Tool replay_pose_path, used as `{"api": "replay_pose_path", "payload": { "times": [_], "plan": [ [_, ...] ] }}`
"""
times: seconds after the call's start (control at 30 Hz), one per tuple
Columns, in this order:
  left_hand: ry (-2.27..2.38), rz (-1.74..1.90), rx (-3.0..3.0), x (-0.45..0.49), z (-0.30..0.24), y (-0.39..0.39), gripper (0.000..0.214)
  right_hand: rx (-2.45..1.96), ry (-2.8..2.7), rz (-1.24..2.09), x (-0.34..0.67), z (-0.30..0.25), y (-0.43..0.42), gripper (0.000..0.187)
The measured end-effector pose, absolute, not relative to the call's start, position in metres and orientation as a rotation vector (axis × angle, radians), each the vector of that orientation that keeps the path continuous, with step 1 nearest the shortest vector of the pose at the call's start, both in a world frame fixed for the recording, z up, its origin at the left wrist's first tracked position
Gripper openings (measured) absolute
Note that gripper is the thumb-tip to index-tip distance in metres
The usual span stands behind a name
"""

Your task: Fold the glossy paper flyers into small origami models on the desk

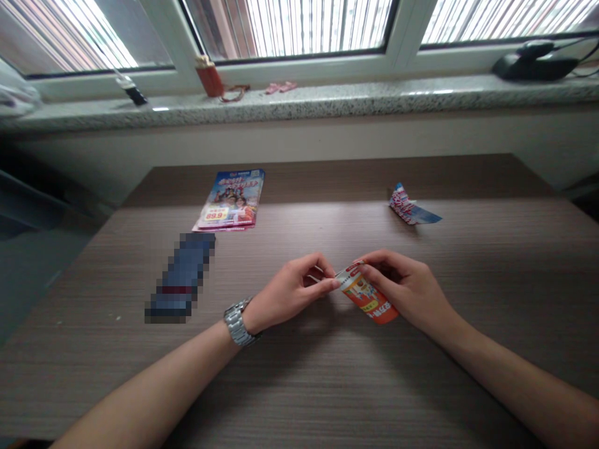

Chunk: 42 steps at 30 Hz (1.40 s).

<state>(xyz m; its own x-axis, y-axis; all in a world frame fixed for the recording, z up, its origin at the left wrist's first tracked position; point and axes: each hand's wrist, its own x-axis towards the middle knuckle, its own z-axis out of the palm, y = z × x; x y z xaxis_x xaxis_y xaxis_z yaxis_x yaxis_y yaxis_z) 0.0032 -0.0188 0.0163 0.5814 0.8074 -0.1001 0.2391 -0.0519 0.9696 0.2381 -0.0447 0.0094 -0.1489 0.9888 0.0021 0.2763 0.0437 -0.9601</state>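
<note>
Both of my hands meet over the middle of the wooden table (327, 386). Between them is a small folded piece of printed paper (367, 296), orange and white. My left hand (290, 290), with a metal watch on its wrist, pinches the paper's left end between thumb and fingers. My right hand (407, 287) is closed on the paper's right side, with the orange part sticking out below its fingers. The paper is held just above the tabletop.
A colourful flyer (231, 199) lies flat at the table's far left. A folded paper piece (412, 209) sits at the far right. A blurred dark blue object (182, 277) lies left of my hands. The windowsill behind holds a red object (209, 78) and a dark device (538, 62).
</note>
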Motion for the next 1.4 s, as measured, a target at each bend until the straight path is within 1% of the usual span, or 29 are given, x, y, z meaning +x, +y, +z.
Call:
{"api": "replay_pose_path", "payload": {
  "times": [0.2, 0.53, 0.67, 0.87, 1.4],
  "plan": [
    [0.983, 0.592, 1.723, 0.002, 0.019, -0.018, 0.021, -1.333, -1.543, 1.141, 0.237, 0.009, -0.045, 0.02],
    [0.951, 0.802, 1.492, 0.005, 0.015, -0.016, 0.019, -1.317, -1.395, 1.222, 0.231, 0.01, -0.043, 0.019],
    [0.951, 0.784, 1.52, 0.007, 0.018, -0.017, 0.018, -1.331, -1.385, 1.209, 0.23, 0.009, -0.044, 0.021],
    [0.974, 0.721, 1.513, 0.009, 0.018, -0.021, 0.025, -1.351, -1.391, 1.195, 0.229, 0.01, -0.045, 0.022],
    [1.002, 0.745, 1.57, 0.009, 0.021, -0.022, 0.021, -1.332, -1.466, 1.189, 0.227, 0.014, -0.046, 0.024]
  ]
}}
